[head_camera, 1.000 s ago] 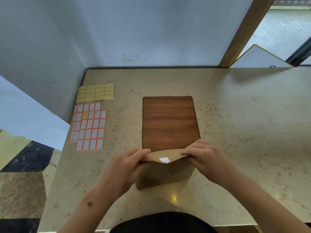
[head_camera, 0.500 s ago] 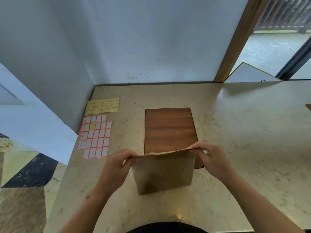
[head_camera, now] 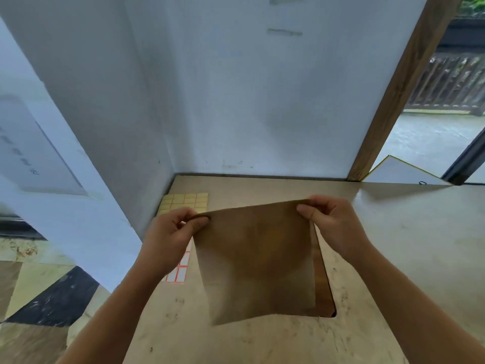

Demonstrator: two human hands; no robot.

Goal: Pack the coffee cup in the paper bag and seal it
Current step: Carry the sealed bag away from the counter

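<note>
A: Where is the paper bag (head_camera: 257,258)?
B: Above the wooden board (head_camera: 324,292), upright.
A: Grip?
B: Left hand (head_camera: 170,232) and right hand (head_camera: 330,219) pinch its top corners.

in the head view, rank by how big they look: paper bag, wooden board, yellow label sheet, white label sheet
1. paper bag, held up near the camera, so it looks larger than it is
2. yellow label sheet
3. wooden board, only a strip shows past the bag
4. white label sheet, mostly hidden by the left hand

The last three are partly covered, so their order is unsure.
</note>
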